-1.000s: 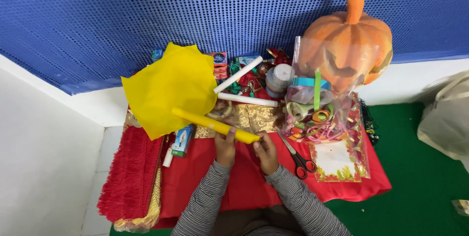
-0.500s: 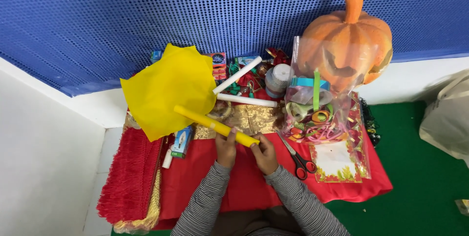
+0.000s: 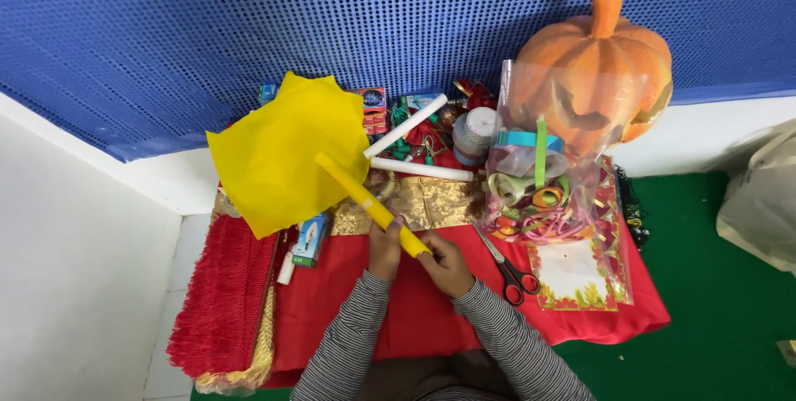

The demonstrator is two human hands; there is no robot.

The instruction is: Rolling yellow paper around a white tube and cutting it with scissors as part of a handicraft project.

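Both striped sleeves come up from the bottom edge and meet over the red cloth (image 3: 365, 318); forearms angle inward, wrists close together. Left hand (image 3: 384, 249) wraps the yellow rolled tube (image 3: 371, 204) near its lower end, fingers curled round it from the left side, clamped on it; right hand (image 3: 446, 262) grips the very lower end of the same tube, thumb on top, also closed on it; the two hands sit just beside each other, nearly touching. Tube's long axis runs diagonal, lower end toward the person and to the right, upper end away and to the left; most of its length sticks out beyond the left hand, past the grip. Upper end of the tube overlaps the yellow sheet (image 3: 278, 156), which spreads out flat-ish above and left of the tube, over the left part of the red cloth; whether sheet and tube are joined, cannot tell.

Right of the right hand, on the red cloth, scissors (image 3: 507, 264) lie with red handles toward the person; just beyond them a clear bag (image 3: 547, 202) of coloured ribbons and rings. Left of the tube a small blue box (image 3: 309, 238); red fringe (image 3: 222, 297) at the cloth's left edge. Beyond the tube, gold fabric (image 3: 423, 200), then two white rolls (image 3: 414, 148); far right of the tube, orange pumpkin (image 3: 593, 65) against the blue perforated wall (image 3: 249, 19).
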